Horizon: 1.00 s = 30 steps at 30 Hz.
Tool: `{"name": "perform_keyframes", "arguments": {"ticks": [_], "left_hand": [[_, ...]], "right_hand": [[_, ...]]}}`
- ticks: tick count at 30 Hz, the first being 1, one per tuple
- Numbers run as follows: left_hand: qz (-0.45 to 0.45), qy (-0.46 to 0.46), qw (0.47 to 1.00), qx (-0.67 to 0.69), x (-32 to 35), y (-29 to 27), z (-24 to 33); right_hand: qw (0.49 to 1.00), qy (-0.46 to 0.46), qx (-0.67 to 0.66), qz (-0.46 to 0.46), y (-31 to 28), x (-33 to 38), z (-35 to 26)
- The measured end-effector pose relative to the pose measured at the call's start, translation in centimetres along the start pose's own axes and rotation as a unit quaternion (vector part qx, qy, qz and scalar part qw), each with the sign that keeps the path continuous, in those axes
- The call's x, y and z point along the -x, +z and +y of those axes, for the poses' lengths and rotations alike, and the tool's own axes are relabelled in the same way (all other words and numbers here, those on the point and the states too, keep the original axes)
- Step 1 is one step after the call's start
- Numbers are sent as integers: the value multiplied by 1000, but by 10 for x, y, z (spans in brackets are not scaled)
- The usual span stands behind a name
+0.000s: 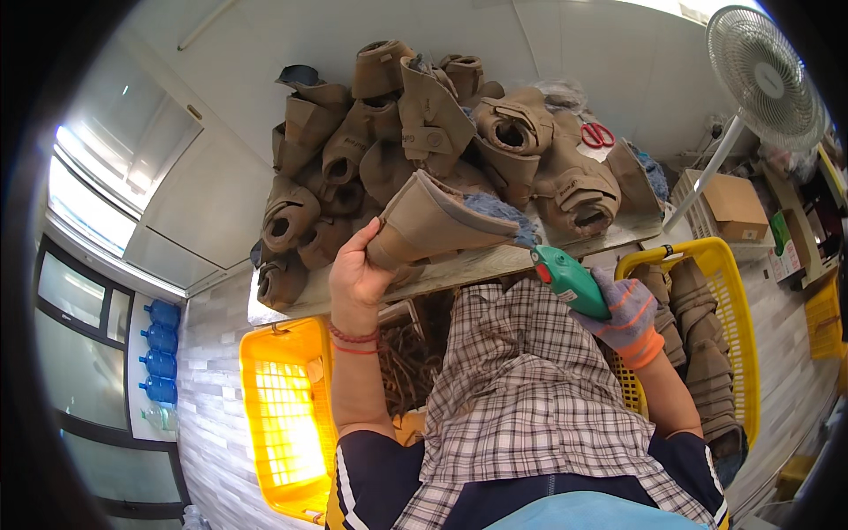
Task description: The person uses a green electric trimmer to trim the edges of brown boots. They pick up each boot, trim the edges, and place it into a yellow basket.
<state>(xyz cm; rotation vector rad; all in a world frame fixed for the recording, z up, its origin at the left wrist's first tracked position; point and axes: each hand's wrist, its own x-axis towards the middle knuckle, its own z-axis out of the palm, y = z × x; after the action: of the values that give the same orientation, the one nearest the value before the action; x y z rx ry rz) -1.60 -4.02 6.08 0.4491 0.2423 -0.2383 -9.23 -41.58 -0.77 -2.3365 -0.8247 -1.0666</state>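
Head view: my bare left hand (358,274) grips the heel end of a tan suede boot with blue fleece lining (442,221), fingers wrapped tight around it, holding it tilted over the front edge of the pale wooden desk (459,265). My right hand (629,311), in a grey knit glove with an orange cuff, is closed around a green handheld tool with a red button (570,281), whose tip points toward the boot's lined opening, just beside it. Behind the held boot, a heap of similar tan boots (424,132) covers the desk, with red-handled scissors (598,134) lying at its far right. A yellow plastic basket (287,415) sits below my left arm, and another yellow basket (733,300) with more boots sits by my right. A white standing fan (764,75) stands at the upper right.
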Motion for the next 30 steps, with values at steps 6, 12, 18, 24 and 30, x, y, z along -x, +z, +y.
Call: {"name": "perform_keyframes", "arguments": {"ticks": [6,12,18,24,30], "left_hand": [[23,1,1000,-5,3,-2,-12],[5,37,999,-10,15,3,-32],[-115,162,978,-68,35,10,-52],[-143,184,970,-68,38,10,-55],[-151,239,951,-125,39,9,-69]], "right_hand": [[1000,-9,7,-21,0,-12,-7],[1000,-21,-10,-4,5,-19,-9],[999,3,-46,0,9,-23,-10],[998,2,-60,1,7,-36,-14],[994,18,-107,-4,13,-35,-12]]}}
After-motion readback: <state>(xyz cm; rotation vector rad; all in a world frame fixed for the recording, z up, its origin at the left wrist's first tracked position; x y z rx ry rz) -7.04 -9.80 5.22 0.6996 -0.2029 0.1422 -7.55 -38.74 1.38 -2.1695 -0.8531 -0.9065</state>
